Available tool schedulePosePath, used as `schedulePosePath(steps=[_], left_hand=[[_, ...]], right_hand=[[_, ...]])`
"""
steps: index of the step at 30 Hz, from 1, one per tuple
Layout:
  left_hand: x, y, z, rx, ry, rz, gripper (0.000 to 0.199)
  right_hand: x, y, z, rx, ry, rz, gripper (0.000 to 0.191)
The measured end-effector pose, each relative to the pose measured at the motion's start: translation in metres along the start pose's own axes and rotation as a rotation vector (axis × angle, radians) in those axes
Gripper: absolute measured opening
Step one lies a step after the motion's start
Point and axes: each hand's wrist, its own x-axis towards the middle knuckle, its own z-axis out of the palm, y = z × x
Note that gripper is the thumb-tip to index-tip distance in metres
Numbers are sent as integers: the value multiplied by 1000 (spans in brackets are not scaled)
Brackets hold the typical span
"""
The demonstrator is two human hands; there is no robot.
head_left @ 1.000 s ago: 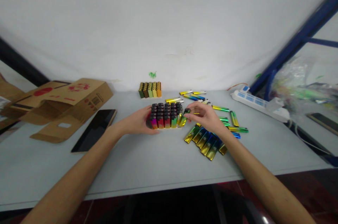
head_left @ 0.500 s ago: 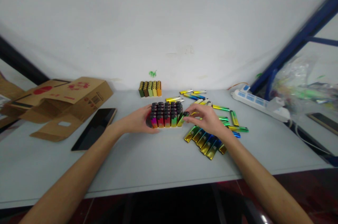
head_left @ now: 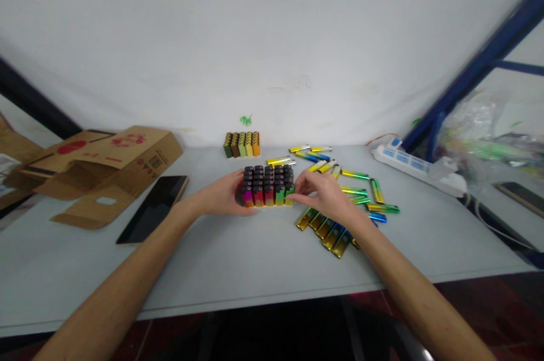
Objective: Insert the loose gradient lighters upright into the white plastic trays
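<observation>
Head view: the tipped lighter point(head_left: 289, 187) now stands straight, evening the front row of your lighter block point(head_left: 268, 186), mid-frame. Your left hand point(head_left: 224, 194) hugs the block; your right hand point(head_left: 325, 192) touches that lighter, pinching or not, I can't tell.

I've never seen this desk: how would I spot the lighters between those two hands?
On the grey table before the white wall, find the left hand and right hand. Between them stands a tight block of upright lighters. Its black tops set it apart from the gold-topped block behind and the loose lighters lying nearby.
</observation>
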Motion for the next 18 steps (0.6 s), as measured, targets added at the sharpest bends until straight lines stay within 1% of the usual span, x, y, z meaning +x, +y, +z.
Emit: schedulePosePath(steps=[3,5,6,8,9,12,14,16,18], left_hand=[[0,-1,-1,23,3,4,77],[0,-2,-1,31,10,5,84],[1,-3,-1,27,17,7,89],[1,-4,0,18,35,12,96],[2,-3,1,15,45,14,95],[3,-1,3,7,68,16,83],[3,2,4,-2,72,19,78],[3,5,4,-3,82,18,76],[3,7,3,-4,101,11,76]], right_hand=[[1,0,0,-41,-33,20,36],[1,2,0,-81,-14,36,38],[1,3,1,-106,0,36,44],[0,8,4,-141,18,22,64],[0,11,6,-144,17,17,76],[0,18,10,-130,-12,14,107],[0,19,11,-124,-39,20,116],[1,19,11,-129,-62,30,117],[2,16,9,-138,-54,35,117]])
